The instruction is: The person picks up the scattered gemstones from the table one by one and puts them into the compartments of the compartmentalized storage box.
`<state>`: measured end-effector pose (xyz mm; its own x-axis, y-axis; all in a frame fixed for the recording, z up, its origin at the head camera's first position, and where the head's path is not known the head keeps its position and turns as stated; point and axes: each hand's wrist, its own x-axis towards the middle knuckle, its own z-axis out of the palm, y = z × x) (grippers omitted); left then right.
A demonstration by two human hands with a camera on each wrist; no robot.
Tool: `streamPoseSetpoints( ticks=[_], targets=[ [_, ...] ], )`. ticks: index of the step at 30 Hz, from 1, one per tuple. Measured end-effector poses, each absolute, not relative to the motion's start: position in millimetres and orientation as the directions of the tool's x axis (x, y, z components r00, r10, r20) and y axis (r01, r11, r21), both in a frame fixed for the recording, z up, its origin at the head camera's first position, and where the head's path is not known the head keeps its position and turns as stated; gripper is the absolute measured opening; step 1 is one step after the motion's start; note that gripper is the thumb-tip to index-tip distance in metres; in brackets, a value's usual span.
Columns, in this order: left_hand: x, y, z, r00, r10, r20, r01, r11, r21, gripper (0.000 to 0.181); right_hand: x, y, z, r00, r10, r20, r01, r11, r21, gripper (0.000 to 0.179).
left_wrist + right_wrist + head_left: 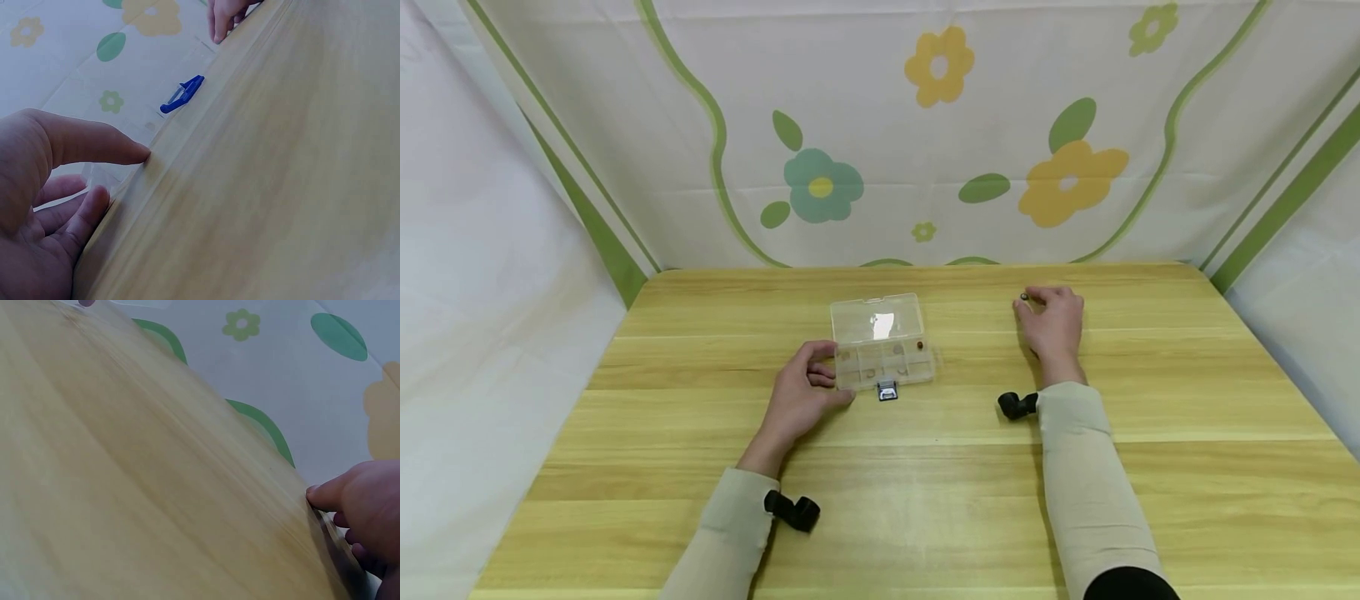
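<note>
A clear plastic compartment box (871, 380) lies on the table with its clear lid (853, 321) raised toward the back. Its blue-black latch (887, 391) sticks out at the front; in the left wrist view the latch (182, 95) looks blue. One compartment holds a small reddish-brown piece (920, 345); other compartments show small pale pieces, too faint to identify. My left hand (801, 393) holds the box's left end, thumb at the front corner and fingers along the side. Farther right, my right hand (1054, 327) pinches a small dark bead (1024, 297), hidden in the right wrist view.
The wooden table (970, 500) reaches back to a white curtain (880, 100) printed with flowers. White cloth also hangs at both sides. A black wrist camera (793, 511) sits on the left sleeve, and another black camera (1017, 406) on the right sleeve.
</note>
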<state>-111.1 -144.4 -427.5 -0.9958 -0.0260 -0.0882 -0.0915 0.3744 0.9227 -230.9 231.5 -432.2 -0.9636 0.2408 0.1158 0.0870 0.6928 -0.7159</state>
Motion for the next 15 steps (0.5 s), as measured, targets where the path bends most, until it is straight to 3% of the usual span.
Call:
streamPoseSetpoints(
  ticks=[15],
  targets=[
    [-110.8, -143.7, -426.3, -0.996, -0.028, -0.087, -0.091, 0.385, 0.918, 0.072, -228.5, 232.2, -430.7, -0.952, 0.271, 0.140, 0.089, 0.686, -0.722, 0.025]
  ],
)
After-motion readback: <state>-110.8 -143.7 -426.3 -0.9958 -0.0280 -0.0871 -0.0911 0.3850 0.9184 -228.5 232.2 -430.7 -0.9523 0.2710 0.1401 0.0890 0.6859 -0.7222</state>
